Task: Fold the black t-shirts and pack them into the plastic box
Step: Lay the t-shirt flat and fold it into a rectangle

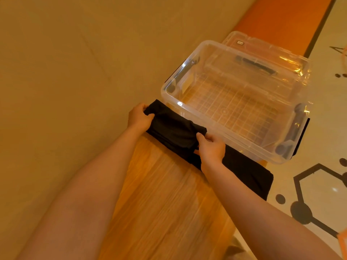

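Observation:
A folded black t-shirt (173,126) lies across the far end of a wooden table (165,199), just in front of the plastic box. My left hand (138,117) grips its left edge, fingers curled over the cloth. My right hand (211,147) pinches its right edge. More black cloth (247,171) lies to the right, partly under my right forearm and hanging over the table's edge. The clear plastic box (169,87) stands open with nothing inside it, its ribbed floor showing.
The box's clear lid (266,51) lies behind it. A beige wall fills the left side. To the right is a pale floor with black hexagon lines (300,177) and an orange strip (281,17) at the top.

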